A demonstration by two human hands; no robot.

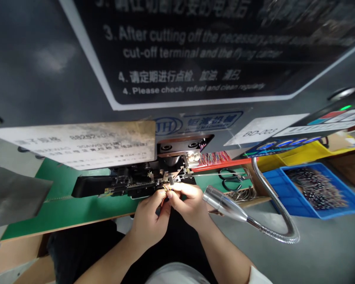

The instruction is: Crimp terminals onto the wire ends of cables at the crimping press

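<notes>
While both hands meet at the front of a black terminal crimping machine (133, 183), the left hand (149, 223) is closed on a few thin wires (165, 194) with yellow and red insulation, and the right hand (185, 201) pinches them from above between its thumb and fingertips (169, 193). The wires lie just below a small metal pin (171, 180) on the machine; whether they touch it cannot be told.

Behind the machine, a printed paper sheet (77, 144) hangs in front of a black instruction placard (195, 51). The machine stands over a green work mat (68, 213), which bears black-handled scissors (229, 179) and a loose coil of wire (242, 193). A bundle of multicoloured wires (214, 157) fans out above a red strip (221, 164). A chrome gooseneck lamp (225, 204) stands just beside the right hand. Farther right, a blue plastic tray (284, 185) holds a mass of wires with terminals (316, 188), next to a yellow tray (296, 157).
</notes>
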